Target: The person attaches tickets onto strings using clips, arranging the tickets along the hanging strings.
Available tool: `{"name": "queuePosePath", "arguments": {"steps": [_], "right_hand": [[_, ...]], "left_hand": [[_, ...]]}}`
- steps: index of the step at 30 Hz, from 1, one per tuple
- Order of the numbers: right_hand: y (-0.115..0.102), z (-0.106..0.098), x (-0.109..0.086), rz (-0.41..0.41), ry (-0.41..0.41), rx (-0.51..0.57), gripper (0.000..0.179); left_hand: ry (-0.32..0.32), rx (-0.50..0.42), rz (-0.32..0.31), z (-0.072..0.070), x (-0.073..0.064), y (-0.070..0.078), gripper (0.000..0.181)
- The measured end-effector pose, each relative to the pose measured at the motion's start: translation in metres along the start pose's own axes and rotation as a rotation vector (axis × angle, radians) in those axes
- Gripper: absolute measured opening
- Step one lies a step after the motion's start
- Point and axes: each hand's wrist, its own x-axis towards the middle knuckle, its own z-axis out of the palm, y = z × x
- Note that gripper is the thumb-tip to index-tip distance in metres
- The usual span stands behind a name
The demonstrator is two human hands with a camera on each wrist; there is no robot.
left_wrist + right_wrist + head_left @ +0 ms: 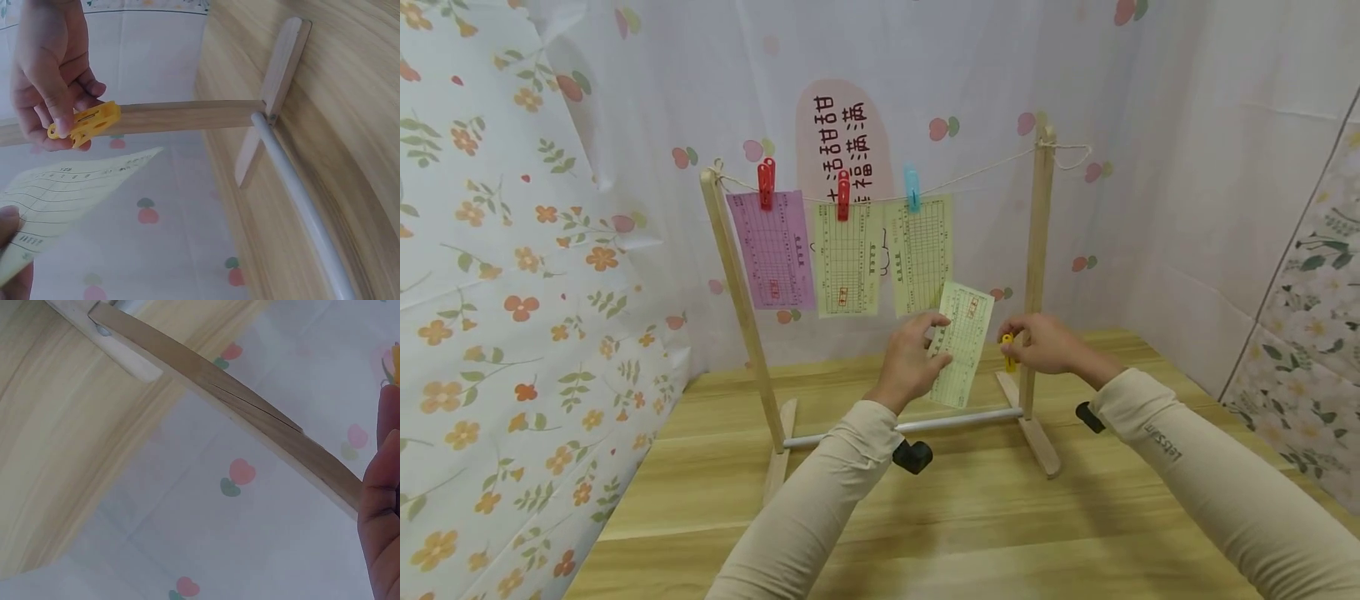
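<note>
My left hand (912, 360) pinches the left edge of a pale green printed slip (961, 346), which tilts in front of the rack. To its right, my right hand (1047, 343) holds a yellow clothespin (1008, 353) between thumb and fingers, close to the right post. The left wrist view shows the yellow clothespin (94, 122) above the slip (69, 194), apart from it. On the string hang a purple slip (772, 250) under red clothespins (766, 183), a green slip (847, 262) under a red clothespin (843, 195), and another green slip (925, 254) under a blue clothespin (912, 188).
A wooden rack with a left post (741, 308), a right post (1039, 275) and a grey crossbar (955, 421) stands on the wood-grain table (970, 525). The string (977, 172) sags between the post tops. Patterned cloth (1000, 50) hangs behind.
</note>
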Motion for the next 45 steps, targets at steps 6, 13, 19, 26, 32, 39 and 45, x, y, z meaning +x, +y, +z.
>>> {"name": "queuePosePath", "arguments": {"steps": [6,13,19,26,32,39,45], "right_hand": [[-0.003,-0.007,0.002,-0.002,0.011,0.034,0.013],[-0.01,-0.012,0.003,-0.011,0.028,-0.006,0.016],[-0.012,-0.016,0.004,0.013,0.03,0.005,0.028],[-0.012,-0.022,0.006,0.021,0.041,-0.009,0.029],[-0.015,-0.028,0.005,0.014,0.059,-0.017,0.029],[-0.02,-0.036,0.006,0.01,0.078,-0.01,0.028],[-0.02,-0.042,0.007,-0.001,0.091,-0.012,0.027]], "left_hand": [[0.015,0.006,0.027,-0.003,0.003,0.004,0.046],[0.032,0.002,0.028,-0.005,0.007,0.007,0.051],[0.041,-0.01,0.026,-0.005,0.009,0.009,0.054],[0.03,0.009,0.015,-0.008,0.01,0.012,0.049],[0.03,0.02,0.02,-0.009,0.013,0.015,0.046],[0.052,0.014,0.06,-0.01,0.016,0.017,0.048],[0.052,-0.026,0.104,-0.011,0.019,0.019,0.046]]}}
